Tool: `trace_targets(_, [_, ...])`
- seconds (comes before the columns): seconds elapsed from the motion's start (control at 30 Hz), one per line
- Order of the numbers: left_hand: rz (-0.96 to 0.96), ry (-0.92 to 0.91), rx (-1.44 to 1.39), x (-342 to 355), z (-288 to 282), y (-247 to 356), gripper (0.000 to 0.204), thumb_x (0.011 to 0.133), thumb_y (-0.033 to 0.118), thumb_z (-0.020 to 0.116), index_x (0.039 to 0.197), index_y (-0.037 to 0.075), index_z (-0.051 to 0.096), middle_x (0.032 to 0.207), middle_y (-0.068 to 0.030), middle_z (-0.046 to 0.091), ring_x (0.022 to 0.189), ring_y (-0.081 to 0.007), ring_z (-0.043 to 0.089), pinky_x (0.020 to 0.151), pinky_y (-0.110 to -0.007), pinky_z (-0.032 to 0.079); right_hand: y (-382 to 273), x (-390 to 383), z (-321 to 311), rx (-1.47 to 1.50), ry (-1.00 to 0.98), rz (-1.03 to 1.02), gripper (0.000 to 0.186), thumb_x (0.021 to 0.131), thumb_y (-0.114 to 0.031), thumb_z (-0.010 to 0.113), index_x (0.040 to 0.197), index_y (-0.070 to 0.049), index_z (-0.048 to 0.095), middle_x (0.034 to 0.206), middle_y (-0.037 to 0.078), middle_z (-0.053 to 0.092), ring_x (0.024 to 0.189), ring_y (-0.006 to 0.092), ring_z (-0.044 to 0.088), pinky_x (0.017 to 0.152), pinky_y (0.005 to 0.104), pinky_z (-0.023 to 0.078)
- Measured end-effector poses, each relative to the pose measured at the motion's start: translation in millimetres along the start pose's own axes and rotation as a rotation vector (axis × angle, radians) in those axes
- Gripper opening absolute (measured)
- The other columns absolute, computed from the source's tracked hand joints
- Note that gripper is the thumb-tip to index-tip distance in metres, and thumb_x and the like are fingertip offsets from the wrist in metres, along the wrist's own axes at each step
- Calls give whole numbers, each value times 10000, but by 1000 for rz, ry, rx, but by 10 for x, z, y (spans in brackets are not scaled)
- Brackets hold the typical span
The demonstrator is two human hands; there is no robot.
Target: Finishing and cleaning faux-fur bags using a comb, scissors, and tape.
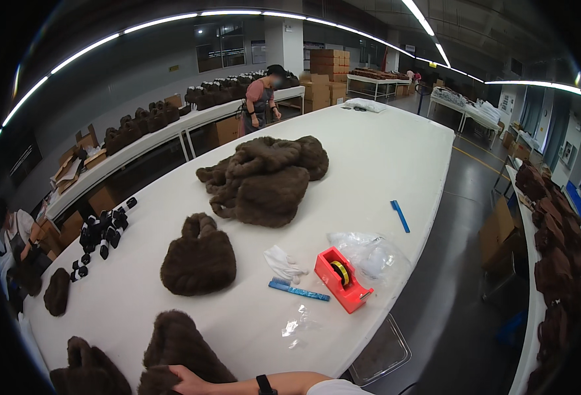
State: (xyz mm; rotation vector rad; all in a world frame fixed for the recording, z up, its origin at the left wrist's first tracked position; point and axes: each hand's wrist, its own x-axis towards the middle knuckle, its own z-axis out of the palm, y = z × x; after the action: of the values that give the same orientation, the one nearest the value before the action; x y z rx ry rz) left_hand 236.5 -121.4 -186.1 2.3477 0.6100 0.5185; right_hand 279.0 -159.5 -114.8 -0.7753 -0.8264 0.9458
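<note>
The left hand was not shown, so its state could not be told. The right hand (188, 382) was partly cut off by the lower edge, and its fingers were largely hidden by fur; a dark brown furry bag (182, 342) was grasped by it near the bottom of the view. The lower part of that bag was cropped as well, and whether the fold beside the hand belonged to the same piece could not be made out. A black wristband (265, 385) was worn on the forearm.

The held bag was placed at the near side of the white table (382, 171), most of its visible body rising just beyond the hand. To its left, a second furry bag (89, 372) was cut off by the lower edge. Farther out, a bag with an upright loop handle (198, 263) was left standing apart from the hand, and beyond it a furry pile (270, 178) was heaped so that single pieces could hardly be told apart.

To the right, a red tape dispenser (351, 297) was set beside a blue comb (300, 289); the contents of a crumpled clear plastic bag (369, 257) were blurred by glare.
</note>
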Motion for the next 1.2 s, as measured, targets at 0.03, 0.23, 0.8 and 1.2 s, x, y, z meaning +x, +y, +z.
trace_targets(0.03, [-24,-19,-21,0,-102,42,285,856,204,578,1056,3,603,953,-174,626,871,-227,567,806,-356,433,98,27,-2,-47,83,12,378,813,-2,528,1191,16,517,1111,54,590,1035,117,526,939,258,392])
trace_targets(0.23, [-244,-107,-149,-196,-827,200,305,858,213,594,1091,17,604,991,-179,629,876,-198,559,816,-347,427,-485,233,-434,228,420,120,231,816,-59,584,1034,17,594,953,52,624,878,146,573,795,278,469])
trace_targets(0.8, [-160,-717,-276,18,-619,1021,159,819,182,612,800,24,614,682,-105,604,666,-192,550,603,-286,422,-717,-2001,-2230,-1409,873,239,122,722,-113,685,788,-38,614,756,81,562,709,222,539,663,343,438])
trace_targets(1.2, [-301,-879,-696,39,-306,716,169,884,157,550,832,-1,585,722,26,542,689,-41,458,630,-216,391,-712,-2258,-2244,-1360,697,210,131,689,-57,678,773,-40,579,911,107,524,896,294,471,793,390,375])
